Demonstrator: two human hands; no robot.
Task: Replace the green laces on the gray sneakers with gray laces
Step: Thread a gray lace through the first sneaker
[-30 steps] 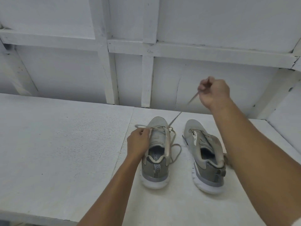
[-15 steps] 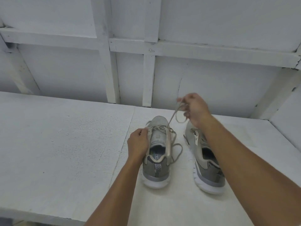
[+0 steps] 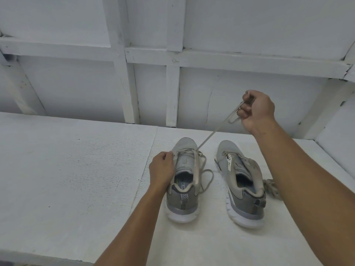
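Two gray sneakers stand side by side on the white table (image 3: 76, 179), heels toward me. My left hand (image 3: 162, 167) grips the left edge of the left sneaker (image 3: 184, 181) near its eyelets. My right hand (image 3: 256, 110) is raised above and behind the shoes, fist closed round a gray lace (image 3: 213, 131) that runs taut down to the left sneaker's front eyelets. A slack loop of the same lace lies beside that shoe. The right sneaker (image 3: 242, 181) has no lace that I can see.
A bundled lace (image 3: 271, 189) lies on the table just right of the right sneaker, partly hidden by my right forearm. A white framed wall (image 3: 172, 89) rises close behind the table. The table's front edge runs along the lower left.
My right hand dropped toward the shoe, regripped the lace, then rose up and to the right, pulling it taut. My left hand kept its hold on the left sneaker.
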